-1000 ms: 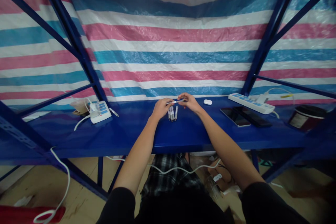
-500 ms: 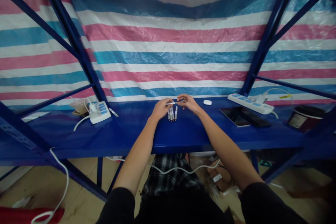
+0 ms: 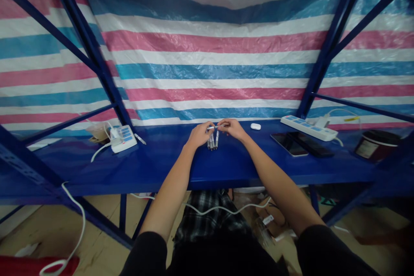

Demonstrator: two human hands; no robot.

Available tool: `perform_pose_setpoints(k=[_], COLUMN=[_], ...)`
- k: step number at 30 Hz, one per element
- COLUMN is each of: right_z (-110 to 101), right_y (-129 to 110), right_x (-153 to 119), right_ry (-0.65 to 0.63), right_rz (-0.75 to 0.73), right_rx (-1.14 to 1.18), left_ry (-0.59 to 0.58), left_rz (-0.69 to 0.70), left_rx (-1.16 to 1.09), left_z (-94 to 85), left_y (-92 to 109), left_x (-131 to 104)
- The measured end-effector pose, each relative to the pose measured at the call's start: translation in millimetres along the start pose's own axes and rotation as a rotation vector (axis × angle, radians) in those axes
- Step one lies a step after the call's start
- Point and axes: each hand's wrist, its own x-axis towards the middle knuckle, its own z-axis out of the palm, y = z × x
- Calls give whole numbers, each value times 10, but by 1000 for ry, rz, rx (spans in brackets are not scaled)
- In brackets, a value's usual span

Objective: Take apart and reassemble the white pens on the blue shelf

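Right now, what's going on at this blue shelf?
A person sits at a blue metal shelf and holds one white pen crosswise between the left hand and the right hand, one hand at each end. Just beneath it, a few more pens lie side by side on the shelf. Two phones and a power strip lie to the right, untouched.

Both forearms bare, stretched forward and converging at centre. Left hand [image 3: 198,134] knuckles up, fingers curled, thumb and forefinger pinched toward the right. Right hand [image 3: 233,129] mirrored, fingertips pinched toward the left. Fingertips of the two hands nearly meet. Dark sleeves at upper arms.
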Motion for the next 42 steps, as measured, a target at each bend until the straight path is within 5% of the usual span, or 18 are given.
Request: perform_pose_setpoints(k=[6,27,42], right_z=[3,-212,-171], right_y=[27,72,-4], right_x=[-8,48,20], right_ry=[-90,133,135], right_rz=[68,-12,253], right_rx=[-10,-141,367], left_ry=[-18,25,66], left_rz=[-5,-116,-156], left_rx=[15,57,22], left_z=[-16,-42,-51], left_y=[4,-139,-158], left_x=[-6,34,38])
